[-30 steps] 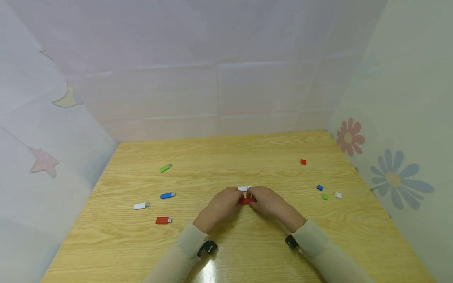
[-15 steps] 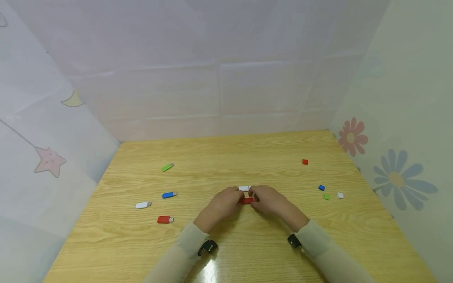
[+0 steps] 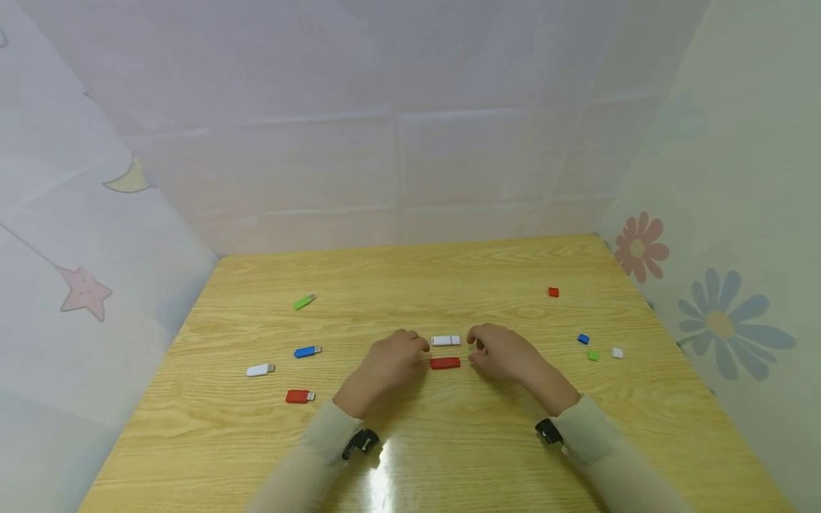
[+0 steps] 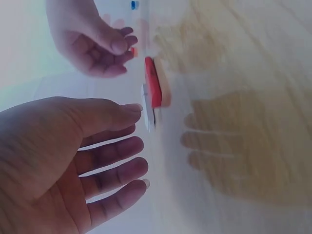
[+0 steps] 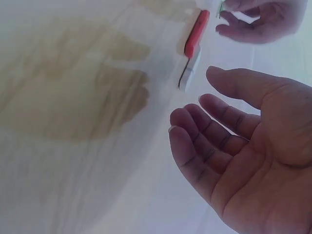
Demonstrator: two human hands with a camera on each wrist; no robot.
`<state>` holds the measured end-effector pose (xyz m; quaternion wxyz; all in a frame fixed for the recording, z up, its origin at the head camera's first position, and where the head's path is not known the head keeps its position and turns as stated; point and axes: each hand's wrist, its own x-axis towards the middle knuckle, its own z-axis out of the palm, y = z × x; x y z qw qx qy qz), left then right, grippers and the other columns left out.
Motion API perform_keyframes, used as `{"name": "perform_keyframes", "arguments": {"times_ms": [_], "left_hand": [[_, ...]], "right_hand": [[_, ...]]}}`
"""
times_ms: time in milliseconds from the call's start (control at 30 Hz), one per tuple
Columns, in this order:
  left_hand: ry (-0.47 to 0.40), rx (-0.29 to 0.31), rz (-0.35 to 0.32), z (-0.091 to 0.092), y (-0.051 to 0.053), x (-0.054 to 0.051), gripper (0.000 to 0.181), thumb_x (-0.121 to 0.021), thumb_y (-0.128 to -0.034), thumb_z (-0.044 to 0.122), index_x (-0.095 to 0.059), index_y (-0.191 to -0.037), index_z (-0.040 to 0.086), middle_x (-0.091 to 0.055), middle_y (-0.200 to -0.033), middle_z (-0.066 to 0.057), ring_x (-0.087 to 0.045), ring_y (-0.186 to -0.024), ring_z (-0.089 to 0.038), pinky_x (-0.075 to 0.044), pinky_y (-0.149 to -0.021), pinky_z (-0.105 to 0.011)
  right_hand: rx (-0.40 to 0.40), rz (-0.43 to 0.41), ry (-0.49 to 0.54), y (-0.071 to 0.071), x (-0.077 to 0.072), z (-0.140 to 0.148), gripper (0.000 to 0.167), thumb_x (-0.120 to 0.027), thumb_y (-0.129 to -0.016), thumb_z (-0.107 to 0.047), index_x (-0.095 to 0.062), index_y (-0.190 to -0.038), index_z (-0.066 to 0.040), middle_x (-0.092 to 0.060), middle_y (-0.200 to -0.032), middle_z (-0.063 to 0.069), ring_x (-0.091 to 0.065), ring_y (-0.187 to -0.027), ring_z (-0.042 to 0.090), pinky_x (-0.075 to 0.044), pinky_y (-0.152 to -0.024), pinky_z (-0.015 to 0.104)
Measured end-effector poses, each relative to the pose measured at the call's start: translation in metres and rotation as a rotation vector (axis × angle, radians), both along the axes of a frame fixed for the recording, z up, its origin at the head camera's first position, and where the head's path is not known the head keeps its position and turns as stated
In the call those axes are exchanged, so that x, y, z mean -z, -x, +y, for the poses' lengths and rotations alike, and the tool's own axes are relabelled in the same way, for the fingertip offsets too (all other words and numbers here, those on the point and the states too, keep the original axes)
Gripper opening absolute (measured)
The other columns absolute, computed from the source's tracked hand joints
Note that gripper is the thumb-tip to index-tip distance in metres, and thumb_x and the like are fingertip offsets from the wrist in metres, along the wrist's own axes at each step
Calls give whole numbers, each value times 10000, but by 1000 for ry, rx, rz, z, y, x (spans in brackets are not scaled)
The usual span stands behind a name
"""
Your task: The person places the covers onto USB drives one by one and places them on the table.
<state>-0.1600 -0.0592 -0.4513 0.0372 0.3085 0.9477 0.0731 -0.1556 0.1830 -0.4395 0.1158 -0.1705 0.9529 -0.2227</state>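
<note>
A capped red USB stick (image 3: 445,363) lies on the table, in front of a capped white USB stick (image 3: 445,341) set parallel to it. Just left of the pair is my left hand (image 3: 393,360), holding nothing, its fingers loosely bent. On the other side my right hand (image 3: 507,353) hovers, empty too, thumb and fingers apart. Both wrist views show the relaxed fingers clear of the red stick (image 4: 153,82) and the white stick (image 5: 190,73).
To the left lie uncapped USB sticks: green (image 3: 304,302), blue (image 3: 307,352), white (image 3: 259,370) and red (image 3: 299,396). Loose caps lie at the right: red (image 3: 554,292), blue (image 3: 583,339), green (image 3: 593,355) and white (image 3: 617,353). Cloth walls border the wooden table (image 3: 398,285).
Both hands have let go of the red USB stick and drawn apart, left hand leftward and right hand rightward. The red and white sticks now show in full on the table.
</note>
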Motion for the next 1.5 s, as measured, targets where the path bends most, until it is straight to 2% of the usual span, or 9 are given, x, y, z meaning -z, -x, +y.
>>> {"name": "perform_keyframes", "arguments": {"times_ms": [200, 467, 667, 933, 1100, 1267, 1500], "left_hand": [[-34, 9, 9, -14, 1, -5, 238, -752, -921, 242, -737, -1133, 136, -700, -1123, -16, -626, -1023, -201, -578, -800, -339], [-19, -20, 16, -31, 2, -6, 255, -763, -912, 233, -727, -1143, 130, -695, -1155, -30, -617, -1064, -224, -571, -841, -361], [-17, -57, 2, -43, 2, -8, 270, -766, -920, 241, -721, -1160, 127, -687, -1187, -42, -610, -1092, -235, -564, -873, -381], [-16, -103, -15, -67, 1, -2, 305, -780, -909, 242, -716, -1177, 110, -683, -1205, -55, -605, -1115, -255, -550, -912, -389], [-16, -142, -24, -82, -3, -7, 321, -783, -905, 229, -710, -1191, 104, -682, -1207, -65, -605, -1111, -267, -552, -902, -396], [-52, -189, -43, -96, -5, -12, 343, -774, -909, 220, -696, -1216, 88, -672, -1234, -84, -591, -1158, -294, -543, -928, -453], [-34, -215, 1, -116, -6, -11, 355, -781, -899, 209, -688, -1216, 81, -678, -1220, -87, -604, -1142, -292, -545, -929, -448]], "right_hand": [[13, 27, -5, 1, -3, 14, 267, -701, -951, -170, -670, -1178, -33, -672, -1087, 100, -634, -969, 256, -548, -824, 462], [31, 39, -21, 0, -5, 27, 274, -703, -953, -169, -659, -1184, -29, -669, -1135, 140, -640, -1024, 306, -548, -859, 493], [60, 36, -26, -1, -6, 36, 276, -706, -951, -169, -657, -1182, -26, -670, -1117, 143, -640, -1004, 304, -550, -842, 490], [71, 45, -18, -5, -8, 50, 282, -701, -953, -161, -653, -1186, -9, -668, -1139, 168, -641, -1018, 326, -552, -838, 496], [80, 36, -21, -5, -6, 60, 292, -696, -959, -168, -645, -1197, -6, -666, -1149, 172, -637, -1038, 341, -547, -855, 510], [87, 45, -24, -7, -8, 69, 307, -691, -964, -171, -638, -1211, 3, -668, -1145, 183, -643, -1028, 353, -550, -842, 514], [120, 35, -38, -7, -11, 83, 321, -681, -968, -184, -628, -1223, 4, -663, -1142, 190, -638, -1012, 360, -543, -820, 512]]}}
